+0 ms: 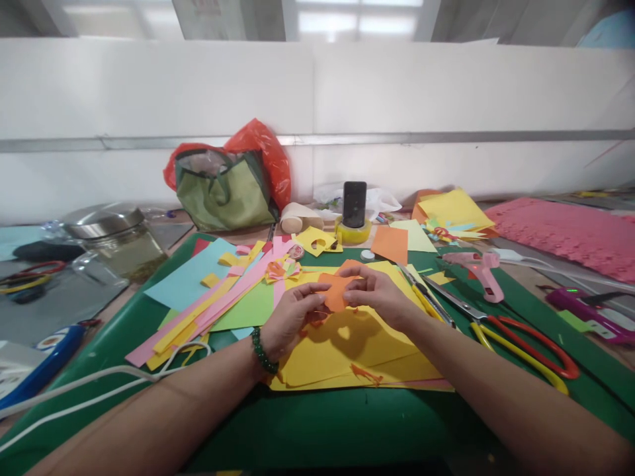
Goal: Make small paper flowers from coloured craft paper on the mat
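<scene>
Between my two hands is a piece of orange paper [337, 294], held above a stack of yellow paper sheets [322, 357]. The fingers of my left hand [292, 314] pinch its left edge; a dark green bead bracelet is on that wrist. My right hand [377, 294] pinches its right side with thumb and fingers. Small orange paper scraps [366, 375] lie on the yellow sheets. To the right of the stack rest a yellow craft knife [426, 301] and large scissors [526, 340] with red and yellow handles.
A green mat [317, 430] covers the table. Pink and yellow paper strips [208, 311] lie left, near a glass jar [119, 244]. A pink glue gun [481, 271] stands right. Behind are a phone [354, 205] on a tape roll and a green bag [223, 192]. White cables cross the left side.
</scene>
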